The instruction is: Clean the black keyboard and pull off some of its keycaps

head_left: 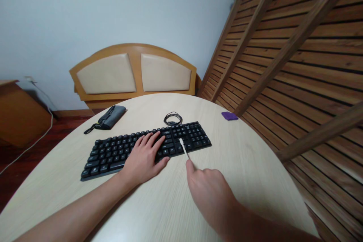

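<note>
A black keyboard [113,151] lies at a slant across the round table. My left hand [144,157] rests on its keys right of the middle, palm down with the fingers spread. In my right hand [208,187] is a cotton swab [184,149], pinched near its lower end. The swab's white tip points away from me and is over the gap between the main keys and the number pad. Whether the tip touches the keyboard I cannot tell.
The keyboard's coiled cable [172,118] lies behind it. A grey pouch [112,117] with a strap is at the back left of the table [153,211]. A purple cloth [229,116] sits near the right edge. Wooden slats [297,75] lean along the right side.
</note>
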Demonstrator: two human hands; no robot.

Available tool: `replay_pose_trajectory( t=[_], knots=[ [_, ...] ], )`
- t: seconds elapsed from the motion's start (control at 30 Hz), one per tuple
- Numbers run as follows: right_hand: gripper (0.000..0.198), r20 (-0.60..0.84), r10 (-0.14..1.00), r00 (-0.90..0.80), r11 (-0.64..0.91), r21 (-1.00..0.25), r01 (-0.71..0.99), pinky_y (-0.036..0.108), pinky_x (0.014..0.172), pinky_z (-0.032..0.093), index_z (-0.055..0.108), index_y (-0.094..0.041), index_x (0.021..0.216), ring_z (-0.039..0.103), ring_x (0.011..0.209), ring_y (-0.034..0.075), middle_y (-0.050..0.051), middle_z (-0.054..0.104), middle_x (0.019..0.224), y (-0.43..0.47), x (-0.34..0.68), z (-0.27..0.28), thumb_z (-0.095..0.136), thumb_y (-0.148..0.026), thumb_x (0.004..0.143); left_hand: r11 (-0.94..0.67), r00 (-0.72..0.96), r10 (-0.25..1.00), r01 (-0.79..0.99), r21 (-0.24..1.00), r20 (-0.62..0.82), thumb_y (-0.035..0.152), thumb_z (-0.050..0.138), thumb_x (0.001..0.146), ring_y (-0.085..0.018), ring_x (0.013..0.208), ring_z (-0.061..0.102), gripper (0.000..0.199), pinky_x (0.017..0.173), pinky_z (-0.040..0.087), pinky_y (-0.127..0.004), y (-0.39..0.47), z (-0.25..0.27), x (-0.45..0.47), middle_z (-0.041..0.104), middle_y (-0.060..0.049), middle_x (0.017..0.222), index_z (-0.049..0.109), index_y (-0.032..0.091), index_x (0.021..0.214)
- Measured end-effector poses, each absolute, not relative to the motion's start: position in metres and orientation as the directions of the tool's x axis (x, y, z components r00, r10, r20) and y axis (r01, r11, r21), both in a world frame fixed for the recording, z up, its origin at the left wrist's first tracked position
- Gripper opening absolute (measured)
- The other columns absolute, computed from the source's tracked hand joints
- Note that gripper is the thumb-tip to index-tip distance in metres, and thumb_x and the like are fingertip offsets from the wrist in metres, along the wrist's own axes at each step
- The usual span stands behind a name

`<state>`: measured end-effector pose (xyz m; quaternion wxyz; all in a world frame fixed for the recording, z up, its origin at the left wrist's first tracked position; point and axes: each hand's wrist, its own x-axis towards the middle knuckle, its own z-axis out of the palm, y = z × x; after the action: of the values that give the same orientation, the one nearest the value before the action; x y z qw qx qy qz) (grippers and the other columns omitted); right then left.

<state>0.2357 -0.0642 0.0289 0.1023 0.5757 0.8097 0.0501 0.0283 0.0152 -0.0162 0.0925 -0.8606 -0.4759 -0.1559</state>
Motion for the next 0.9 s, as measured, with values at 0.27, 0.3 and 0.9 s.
replay_pose_trajectory(
  t=[0.27,0.3,0.9],
  knots=[
    [0.03,-0.13,0.935,-0.33,0.349,0.182,0.919,0.023,0.051,0.047,0.058,-0.009,0.126,0.073,0.059,0.02,0.008,0.072,0.065,-0.078,0.234,0.029,0.054,-0.012,0.097,-0.535,0.493,0.785,0.845,0.009,0.374,0.052,0.059,0.091,-0.038,0.138,0.044,0.066,0.114,0.036,-0.058,0.015,-0.016,0.029,0.047,-0.015,0.153,0.05,0.017,0.146],
    [0.03,-0.141,0.934,-0.329,0.351,0.18,0.919,0.023,0.051,0.047,0.058,-0.009,0.126,0.073,0.059,0.02,0.008,0.072,0.064,-0.079,0.234,0.03,0.055,-0.01,0.096,-0.536,0.493,0.783,0.844,0.012,0.379,0.052,0.059,0.091,-0.038,0.138,0.044,0.066,0.114,0.036,-0.058,0.015,-0.016,0.028,0.048,-0.015,0.152,0.05,0.017,0.146],
    [0.033,-0.061,0.964,-0.26,0.267,0.182,0.947,0.025,0.054,0.048,0.055,-0.013,0.131,0.073,0.064,0.021,0.009,0.073,0.072,-0.053,0.246,0.04,0.043,-0.014,0.101,-0.538,0.489,0.783,0.843,0.024,0.384,0.052,0.058,0.091,-0.038,0.139,0.044,0.065,0.115,0.035,-0.057,0.015,-0.017,0.028,0.047,-0.013,0.153,0.049,0.019,0.146]
  ],
)
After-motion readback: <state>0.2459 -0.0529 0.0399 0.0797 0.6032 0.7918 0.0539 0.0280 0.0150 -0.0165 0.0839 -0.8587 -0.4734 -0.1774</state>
